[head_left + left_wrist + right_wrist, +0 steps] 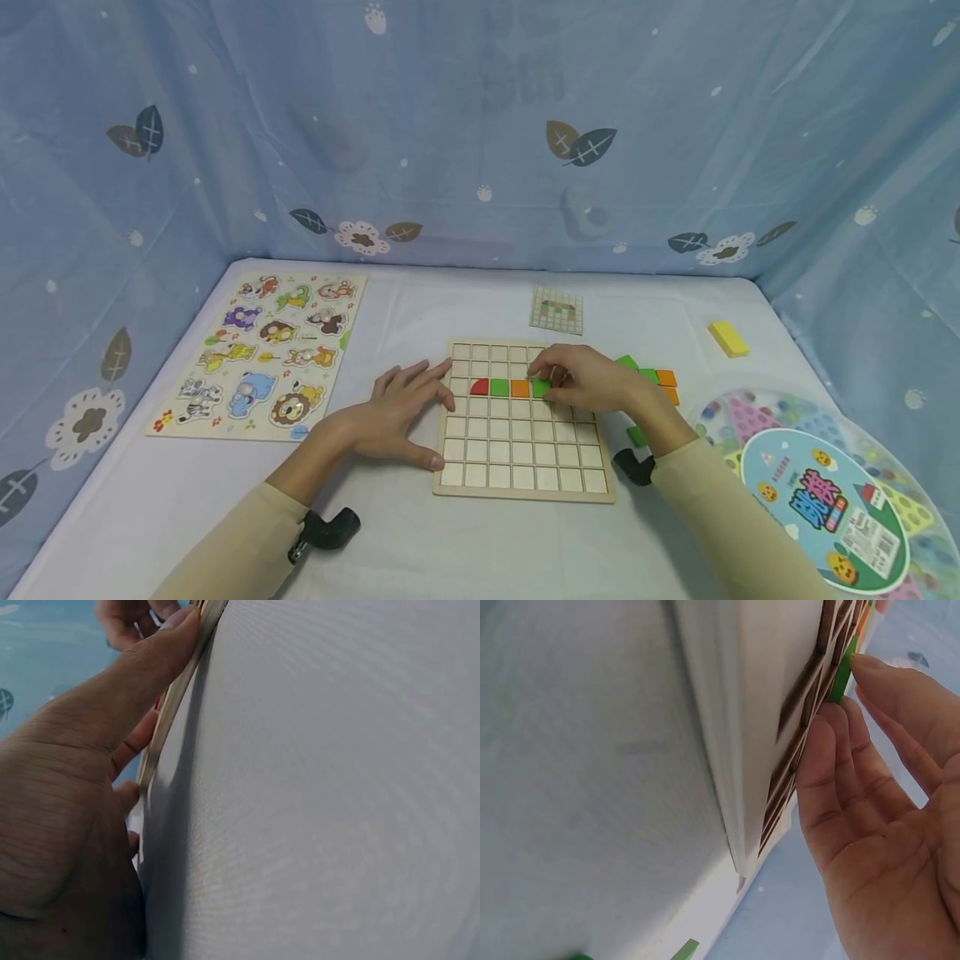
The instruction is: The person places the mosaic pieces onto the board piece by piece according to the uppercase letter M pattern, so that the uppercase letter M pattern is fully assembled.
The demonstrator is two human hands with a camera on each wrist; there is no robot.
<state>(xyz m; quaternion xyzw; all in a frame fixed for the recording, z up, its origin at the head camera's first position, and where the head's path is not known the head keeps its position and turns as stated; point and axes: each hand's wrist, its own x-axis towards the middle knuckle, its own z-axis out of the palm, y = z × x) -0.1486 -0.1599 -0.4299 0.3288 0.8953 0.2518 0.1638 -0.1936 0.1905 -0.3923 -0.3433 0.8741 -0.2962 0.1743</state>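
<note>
A wooden grid board (525, 497) lies on the white table with a row of coloured tiles in it: a red rounded piece (480, 387), a green square (499, 387) and an orange square (521, 388). At the right end of that row, my right hand (592, 379) pinches another green square tile (540, 388). The right wrist view shows the thumb on this green tile's (843, 673) edge, with the fingers against the grid. My left hand (397, 412) spreads along the board's left side, thumb and fingertips touching its edge.
Loose green and orange tiles (666, 378) lie right of the board, partly behind my right arm. A small pattern card (557, 311) sits beyond it. An animal puzzle (255, 358) is at left; a yellow block (728, 339) and a round game box (825, 508) are at right.
</note>
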